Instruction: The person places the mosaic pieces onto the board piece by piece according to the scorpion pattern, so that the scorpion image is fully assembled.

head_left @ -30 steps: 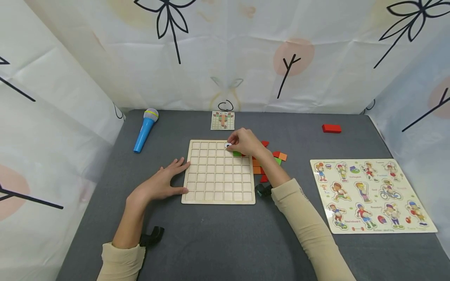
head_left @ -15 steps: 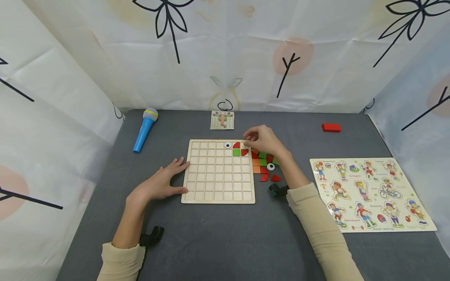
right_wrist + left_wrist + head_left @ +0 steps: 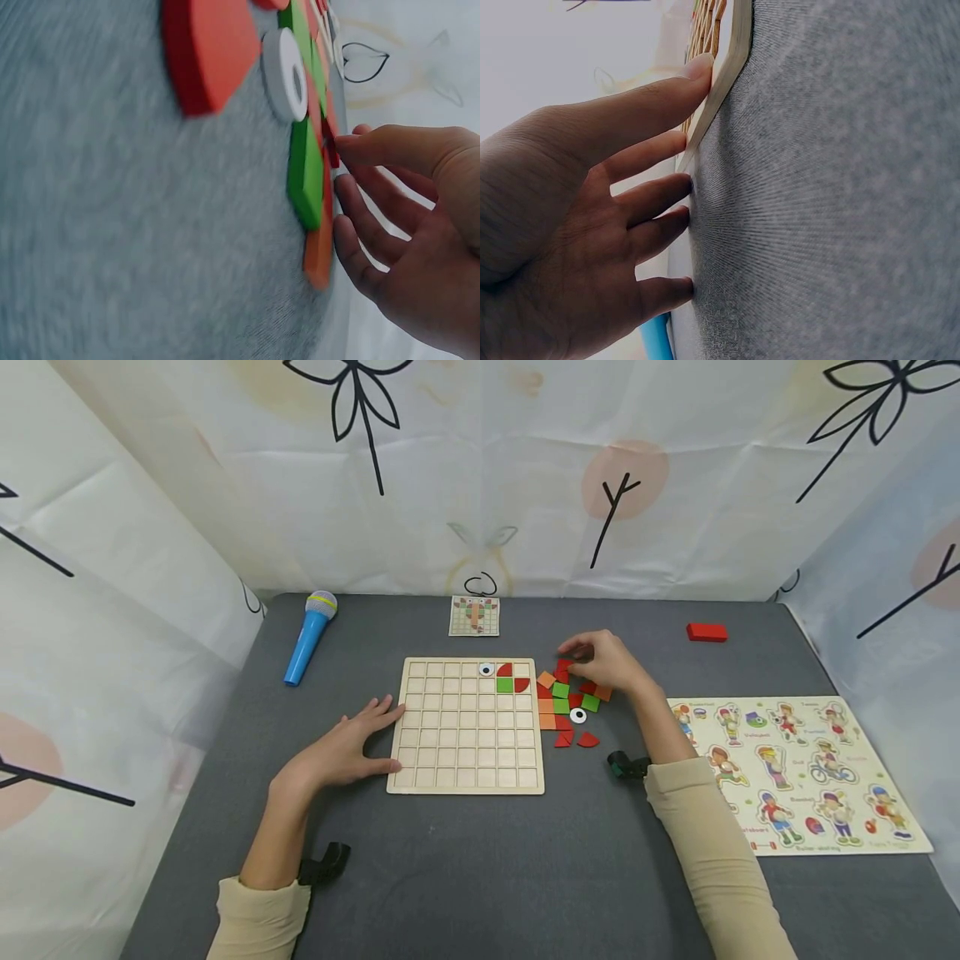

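A wooden grid board [image 3: 465, 727] lies flat mid-table. Near its top right corner sit a white eye disc [image 3: 486, 670], two red rounded pieces and a green square [image 3: 505, 685]. My left hand [image 3: 341, 747] has its fingers spread, with thumb and index touching the board's left edge; in the left wrist view the thumb presses the rim [image 3: 731, 67]. Right of the board is a cluster of red, green and orange pieces. Over its far end my right hand [image 3: 606, 662] hovers by a red piece [image 3: 564, 666], thumb and index apart. A second eye disc [image 3: 285, 75] lies among the pieces.
A small pattern card [image 3: 474, 617] is behind the board. A blue toy microphone [image 3: 303, 647] lies back left, and a red block [image 3: 707, 632] back right. The picture puzzle board [image 3: 810, 777] lies at right, partly under the right forearm.
My right hand let go of the eye disc on the board and moved right to the loose pieces. The left hand stayed at the board's edge.
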A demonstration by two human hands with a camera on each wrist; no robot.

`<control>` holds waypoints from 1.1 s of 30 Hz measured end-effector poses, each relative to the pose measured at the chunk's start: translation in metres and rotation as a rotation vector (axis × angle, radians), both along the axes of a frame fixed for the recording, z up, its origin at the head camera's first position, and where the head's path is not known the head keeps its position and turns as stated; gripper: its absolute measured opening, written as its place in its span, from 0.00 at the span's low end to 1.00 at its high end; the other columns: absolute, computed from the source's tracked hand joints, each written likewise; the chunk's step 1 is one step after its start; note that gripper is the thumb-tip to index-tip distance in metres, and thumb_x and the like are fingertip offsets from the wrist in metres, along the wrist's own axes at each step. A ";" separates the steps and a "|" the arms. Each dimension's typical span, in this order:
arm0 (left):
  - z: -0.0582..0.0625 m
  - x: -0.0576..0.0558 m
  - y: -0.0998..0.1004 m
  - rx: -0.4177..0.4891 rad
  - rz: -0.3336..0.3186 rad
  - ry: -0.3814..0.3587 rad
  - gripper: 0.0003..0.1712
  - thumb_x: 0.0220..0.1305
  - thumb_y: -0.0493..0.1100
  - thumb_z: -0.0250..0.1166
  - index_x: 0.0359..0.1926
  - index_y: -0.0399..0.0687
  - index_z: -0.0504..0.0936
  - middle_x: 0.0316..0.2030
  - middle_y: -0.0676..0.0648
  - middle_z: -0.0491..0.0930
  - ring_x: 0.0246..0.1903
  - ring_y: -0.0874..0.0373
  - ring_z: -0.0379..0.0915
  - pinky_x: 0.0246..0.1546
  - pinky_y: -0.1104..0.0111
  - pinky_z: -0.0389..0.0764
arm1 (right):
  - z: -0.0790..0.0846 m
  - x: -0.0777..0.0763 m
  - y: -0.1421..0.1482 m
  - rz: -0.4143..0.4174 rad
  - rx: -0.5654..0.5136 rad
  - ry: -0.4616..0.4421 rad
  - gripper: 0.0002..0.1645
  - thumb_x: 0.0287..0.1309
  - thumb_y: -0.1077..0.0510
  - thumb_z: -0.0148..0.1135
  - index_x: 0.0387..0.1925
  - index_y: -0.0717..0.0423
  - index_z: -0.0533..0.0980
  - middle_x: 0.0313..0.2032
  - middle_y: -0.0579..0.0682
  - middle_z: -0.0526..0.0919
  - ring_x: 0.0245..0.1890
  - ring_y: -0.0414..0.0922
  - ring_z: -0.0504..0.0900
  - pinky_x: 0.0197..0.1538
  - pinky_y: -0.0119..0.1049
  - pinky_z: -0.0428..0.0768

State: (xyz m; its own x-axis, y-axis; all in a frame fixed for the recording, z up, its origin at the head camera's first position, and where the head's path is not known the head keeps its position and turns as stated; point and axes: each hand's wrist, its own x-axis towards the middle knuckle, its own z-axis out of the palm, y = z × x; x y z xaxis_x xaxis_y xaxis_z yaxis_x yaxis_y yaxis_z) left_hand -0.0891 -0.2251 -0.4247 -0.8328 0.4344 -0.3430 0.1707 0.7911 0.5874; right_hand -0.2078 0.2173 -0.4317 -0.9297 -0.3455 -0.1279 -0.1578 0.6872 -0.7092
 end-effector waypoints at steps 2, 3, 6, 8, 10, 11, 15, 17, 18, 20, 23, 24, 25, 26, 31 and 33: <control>0.000 0.000 0.000 0.001 -0.001 0.000 0.54 0.69 0.54 0.76 0.86 0.47 0.59 0.87 0.32 0.47 0.87 0.30 0.38 0.79 0.22 0.43 | -0.001 0.000 0.002 0.004 0.006 0.002 0.19 0.69 0.69 0.67 0.60 0.65 0.84 0.60 0.68 0.86 0.61 0.63 0.83 0.66 0.59 0.81; 0.000 0.000 0.000 0.001 -0.001 0.000 0.54 0.69 0.54 0.76 0.86 0.47 0.59 0.87 0.32 0.47 0.87 0.30 0.38 0.79 0.22 0.43 | -0.002 -0.001 0.002 0.006 0.008 0.003 0.19 0.68 0.69 0.67 0.59 0.65 0.85 0.59 0.67 0.87 0.60 0.63 0.83 0.65 0.58 0.81; 0.000 0.000 0.000 0.002 0.000 0.000 0.54 0.69 0.53 0.76 0.86 0.46 0.59 0.87 0.32 0.47 0.87 0.30 0.38 0.79 0.22 0.43 | -0.001 -0.001 0.004 0.021 0.020 0.004 0.19 0.68 0.68 0.69 0.59 0.64 0.86 0.57 0.66 0.88 0.58 0.61 0.84 0.62 0.54 0.81; 0.000 0.000 0.000 -0.003 0.001 0.001 0.54 0.69 0.53 0.76 0.86 0.46 0.59 0.87 0.33 0.47 0.87 0.30 0.38 0.79 0.22 0.43 | -0.001 -0.002 0.005 0.031 0.028 0.002 0.19 0.69 0.67 0.69 0.59 0.63 0.86 0.56 0.66 0.88 0.55 0.59 0.84 0.58 0.51 0.81; 0.001 0.000 0.001 -0.007 0.003 0.002 0.54 0.69 0.54 0.76 0.86 0.47 0.58 0.87 0.33 0.48 0.87 0.30 0.38 0.79 0.23 0.43 | -0.001 -0.003 0.005 0.042 0.038 0.002 0.19 0.69 0.65 0.70 0.59 0.63 0.86 0.55 0.65 0.89 0.54 0.58 0.84 0.55 0.47 0.80; 0.001 0.000 0.001 -0.010 0.004 0.002 0.54 0.69 0.54 0.76 0.86 0.47 0.58 0.87 0.33 0.48 0.87 0.31 0.39 0.79 0.23 0.43 | -0.001 -0.004 0.006 0.046 0.042 0.003 0.19 0.70 0.64 0.71 0.59 0.63 0.86 0.54 0.65 0.89 0.53 0.57 0.84 0.54 0.45 0.80; 0.001 0.000 0.001 -0.013 0.005 0.008 0.54 0.69 0.54 0.76 0.86 0.47 0.59 0.87 0.33 0.48 0.87 0.31 0.39 0.79 0.23 0.43 | -0.003 -0.009 0.008 0.057 0.043 0.005 0.19 0.69 0.62 0.73 0.59 0.63 0.86 0.51 0.64 0.89 0.49 0.54 0.85 0.50 0.38 0.79; 0.001 0.000 0.001 -0.012 0.005 0.011 0.54 0.68 0.54 0.77 0.86 0.47 0.59 0.87 0.33 0.48 0.87 0.30 0.39 0.79 0.23 0.43 | -0.004 -0.011 0.008 0.061 0.042 0.010 0.19 0.70 0.62 0.73 0.59 0.64 0.86 0.49 0.64 0.90 0.46 0.52 0.84 0.47 0.34 0.78; 0.000 0.000 0.001 -0.012 0.004 0.013 0.54 0.68 0.54 0.77 0.86 0.47 0.59 0.87 0.33 0.48 0.87 0.30 0.39 0.79 0.22 0.44 | -0.005 -0.012 0.008 0.061 0.043 0.011 0.19 0.70 0.62 0.73 0.59 0.64 0.86 0.48 0.63 0.90 0.44 0.51 0.84 0.45 0.33 0.78; 0.000 0.000 0.000 -0.012 0.002 0.015 0.54 0.68 0.54 0.77 0.86 0.46 0.60 0.87 0.32 0.49 0.87 0.30 0.39 0.79 0.22 0.44 | -0.004 -0.013 0.008 0.064 0.049 0.018 0.17 0.70 0.61 0.72 0.57 0.64 0.86 0.46 0.62 0.89 0.40 0.48 0.83 0.41 0.32 0.77; -0.001 0.000 0.000 -0.013 0.000 0.017 0.54 0.68 0.54 0.77 0.86 0.46 0.60 0.87 0.32 0.49 0.87 0.30 0.40 0.79 0.22 0.44 | -0.003 -0.014 0.007 0.070 0.067 0.022 0.16 0.70 0.61 0.72 0.56 0.64 0.87 0.44 0.61 0.89 0.36 0.45 0.81 0.38 0.31 0.76; -0.001 0.000 0.000 -0.012 -0.001 0.016 0.54 0.68 0.54 0.77 0.86 0.47 0.60 0.87 0.32 0.49 0.87 0.30 0.39 0.79 0.23 0.44 | -0.003 -0.014 0.007 0.073 0.071 0.022 0.16 0.70 0.61 0.72 0.56 0.64 0.87 0.44 0.61 0.89 0.36 0.44 0.81 0.38 0.31 0.76; -0.001 0.000 0.000 -0.012 -0.001 0.017 0.54 0.68 0.54 0.77 0.86 0.47 0.60 0.87 0.32 0.49 0.87 0.30 0.40 0.79 0.23 0.44 | -0.002 -0.014 0.006 0.078 0.075 0.022 0.16 0.70 0.61 0.72 0.56 0.63 0.87 0.44 0.61 0.89 0.36 0.44 0.81 0.39 0.31 0.76; -0.001 0.000 0.000 -0.012 -0.001 0.017 0.54 0.68 0.54 0.77 0.86 0.46 0.60 0.87 0.32 0.49 0.87 0.30 0.40 0.79 0.23 0.44 | -0.002 -0.015 0.006 0.084 0.078 0.022 0.17 0.70 0.61 0.72 0.56 0.63 0.86 0.45 0.61 0.89 0.37 0.45 0.81 0.39 0.32 0.76; -0.001 0.000 -0.001 -0.008 -0.004 0.018 0.54 0.68 0.54 0.77 0.86 0.46 0.60 0.87 0.32 0.49 0.87 0.30 0.39 0.79 0.23 0.45 | -0.001 -0.018 0.005 0.113 0.089 0.017 0.19 0.71 0.62 0.71 0.60 0.61 0.85 0.47 0.61 0.87 0.40 0.50 0.83 0.43 0.35 0.78; -0.001 0.000 -0.001 -0.005 -0.005 0.017 0.54 0.68 0.54 0.77 0.86 0.46 0.60 0.87 0.32 0.48 0.87 0.30 0.39 0.79 0.23 0.45 | -0.001 -0.019 0.004 0.125 0.098 0.019 0.19 0.71 0.63 0.70 0.60 0.61 0.85 0.48 0.61 0.86 0.40 0.51 0.83 0.44 0.36 0.78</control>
State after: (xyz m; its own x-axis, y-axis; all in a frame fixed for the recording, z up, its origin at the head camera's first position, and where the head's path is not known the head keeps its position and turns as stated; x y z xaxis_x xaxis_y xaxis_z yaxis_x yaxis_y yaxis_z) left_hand -0.0893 -0.2263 -0.4259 -0.8365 0.4369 -0.3307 0.1849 0.7932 0.5802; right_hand -0.2266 0.2216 -0.4329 -0.8826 -0.4456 -0.1496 -0.2591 0.7268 -0.6362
